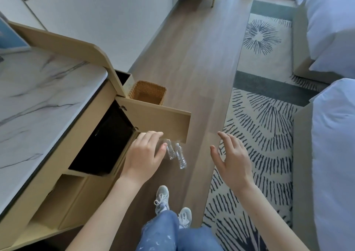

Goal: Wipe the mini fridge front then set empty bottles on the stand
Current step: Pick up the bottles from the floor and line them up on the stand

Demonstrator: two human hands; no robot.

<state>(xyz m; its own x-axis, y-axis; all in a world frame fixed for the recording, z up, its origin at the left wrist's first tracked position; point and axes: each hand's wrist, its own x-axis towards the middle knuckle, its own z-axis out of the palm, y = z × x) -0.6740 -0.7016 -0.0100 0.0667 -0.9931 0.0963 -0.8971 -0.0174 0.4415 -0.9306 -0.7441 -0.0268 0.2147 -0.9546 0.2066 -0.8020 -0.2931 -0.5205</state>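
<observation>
Left hand (143, 154) out over the floor (192, 68) by the open cupboard (76, 193), palm down, fingers loosely bent, holding nothing. Its thumb tip shows just beside the top end of the nearer bottle from this angle; contact cannot be told. Right hand (230, 158) level with it, above the edge of the rug (259, 128), fingers spread and nearly straight, empty. Hands well apart.

Two clear bottles (180, 156) lie on their sides on the wood floor, side by side and nearly parallel, just below the free edge of the door (159, 120). They sit between the hands, much nearer the left. Caps and contents too small to make out.

Door swung wide, sticking out into the room. Behind it the fridge (103, 141): black front, set in the cupboard under the marble counter (38, 97). Pale wood shelf space below the fridge.

Wicker basket (148, 92) on the floor beyond the door, close to the cupboard's far end. Beds (334, 135) with white bedding along the right, rug running beside them. Jeans (172, 235) and pale shoes (162, 197) at the bottom of the view, feet on the wood floor between cupboard and rug
</observation>
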